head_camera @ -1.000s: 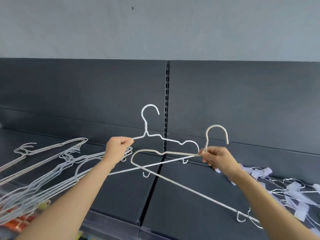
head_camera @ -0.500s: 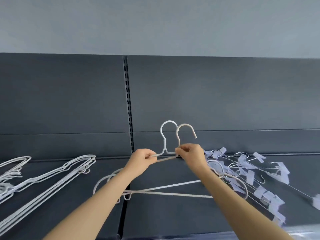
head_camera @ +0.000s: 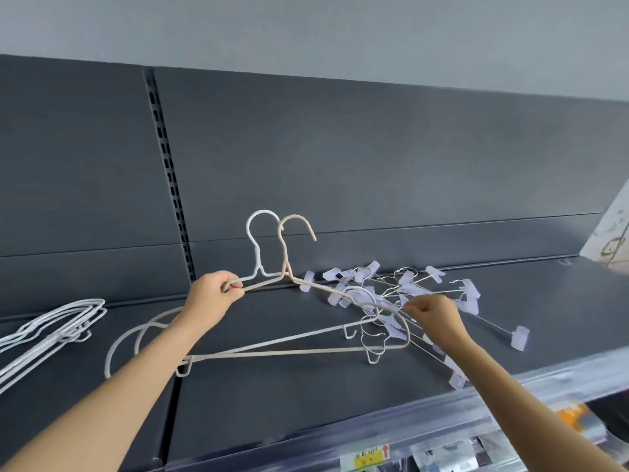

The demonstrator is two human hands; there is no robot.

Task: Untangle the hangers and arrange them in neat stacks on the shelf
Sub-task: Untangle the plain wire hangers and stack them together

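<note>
- The white hanger (head_camera: 256,257) and the beige hanger (head_camera: 283,257) stood together in the middle of the frame, hooks up, over the dark shelf (head_camera: 289,400).
- The left hand (head_camera: 214,296) was clenched round their left shoulders.
- The right hand (head_camera: 432,313) had curled fingers in the tangle of clip hangers (head_camera: 471,296) at centre right; whether it pinched a wire, I cannot tell.
- A stack of white hangers (head_camera: 64,318) lay flat on the shelf at the left edge.
</note>
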